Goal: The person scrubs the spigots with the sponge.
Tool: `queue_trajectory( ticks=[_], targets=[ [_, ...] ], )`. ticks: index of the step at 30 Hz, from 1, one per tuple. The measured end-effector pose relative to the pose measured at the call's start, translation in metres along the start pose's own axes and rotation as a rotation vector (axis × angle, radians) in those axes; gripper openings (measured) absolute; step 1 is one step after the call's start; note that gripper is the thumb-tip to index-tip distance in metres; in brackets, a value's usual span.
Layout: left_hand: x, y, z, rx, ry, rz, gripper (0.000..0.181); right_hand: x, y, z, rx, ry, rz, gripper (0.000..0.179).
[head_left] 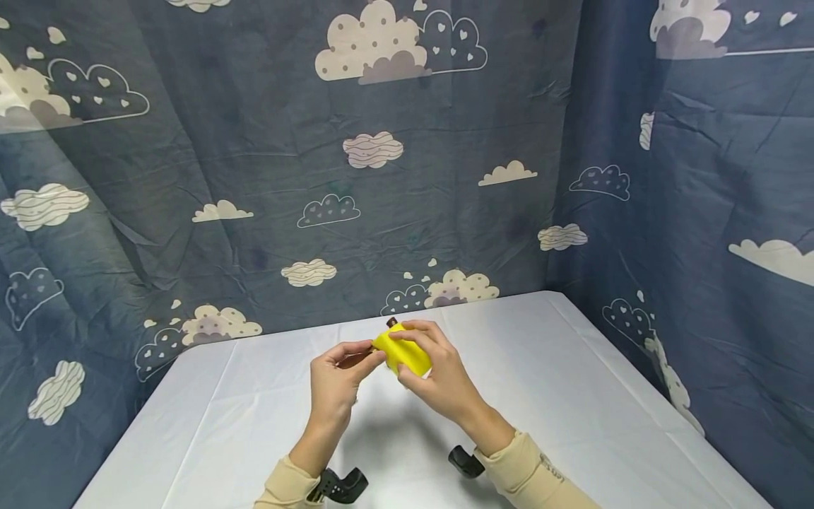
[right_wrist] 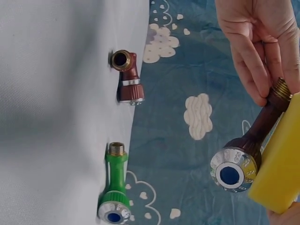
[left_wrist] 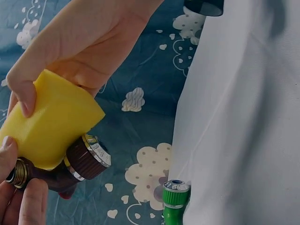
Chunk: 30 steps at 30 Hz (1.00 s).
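My left hand (head_left: 335, 375) pinches a dark brown valve (right_wrist: 260, 129) by its brass threaded end. The valve has a ridged knob with a silver ring and a blue centre. My right hand (head_left: 448, 378) grips a yellow sponge (left_wrist: 56, 117), its thumb on one side and fingers on the other. The sponge lies against the side of the brown valve. In the head view the sponge covers most of the valve, and only its knob end (head_left: 391, 322) shows above.
A green valve (right_wrist: 117, 178) and a red-brown valve (right_wrist: 130, 79) lie on the white tablecloth (head_left: 242, 431) in the right wrist view. Behind the table hangs a dark blue cloth (head_left: 267, 141) with clouds. Each wrist wears a black camera (head_left: 343, 486).
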<state>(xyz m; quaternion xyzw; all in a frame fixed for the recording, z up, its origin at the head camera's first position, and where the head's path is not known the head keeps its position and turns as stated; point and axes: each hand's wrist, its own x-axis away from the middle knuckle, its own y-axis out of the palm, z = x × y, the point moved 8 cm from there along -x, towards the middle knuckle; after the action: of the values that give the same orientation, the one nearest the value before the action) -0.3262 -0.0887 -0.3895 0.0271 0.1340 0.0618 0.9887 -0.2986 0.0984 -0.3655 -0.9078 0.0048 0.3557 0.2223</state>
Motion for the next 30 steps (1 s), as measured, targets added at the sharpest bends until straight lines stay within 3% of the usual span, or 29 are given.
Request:
queue_trajectory(
  ticks=[17,25,30],
  targets=[
    [-0.010,-0.025,0.005,0.149,-0.011,0.104,0.034,-0.001,-0.002,-0.002,0.100,-0.074,-0.025,0.045],
    [-0.012,-0.030,0.010,0.237,-0.005,0.107,0.023,-0.004,-0.012,0.009,0.043,0.004,0.054,0.048],
    [-0.013,-0.028,0.010,0.284,-0.014,0.093,0.020,-0.006,-0.013,0.017,-0.099,0.126,0.063,0.048]
  ],
)
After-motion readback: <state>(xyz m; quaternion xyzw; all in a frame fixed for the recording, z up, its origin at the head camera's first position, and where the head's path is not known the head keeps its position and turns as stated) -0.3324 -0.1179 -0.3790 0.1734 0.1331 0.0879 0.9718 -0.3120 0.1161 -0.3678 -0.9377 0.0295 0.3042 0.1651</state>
